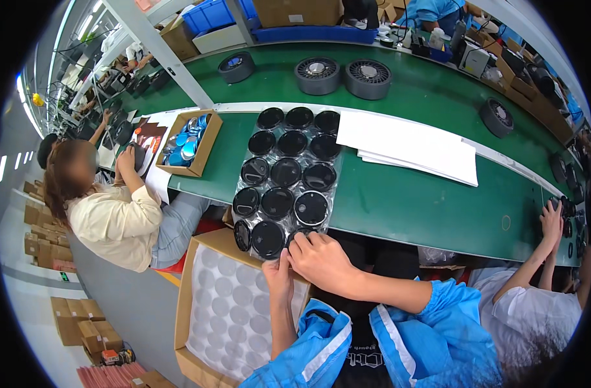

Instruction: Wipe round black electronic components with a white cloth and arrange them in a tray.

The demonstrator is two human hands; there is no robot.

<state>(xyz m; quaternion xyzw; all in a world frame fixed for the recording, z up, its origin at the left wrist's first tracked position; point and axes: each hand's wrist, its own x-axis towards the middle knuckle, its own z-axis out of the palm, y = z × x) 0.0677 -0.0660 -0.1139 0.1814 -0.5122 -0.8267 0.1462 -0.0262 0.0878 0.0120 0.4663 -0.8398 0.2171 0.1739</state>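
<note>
Your left hand is at the near edge of the tray, its bare left forearm rising almost upright below. Your right hand sits close beside it, back uppermost, fingers bent toward that edge; your right forearm slants in from the tray's right. Your fingertips' grip is hidden.

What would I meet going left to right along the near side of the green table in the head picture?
A cardboard box of blue parts → rows of black round pieces → white sheets → another person's hands.
</note>
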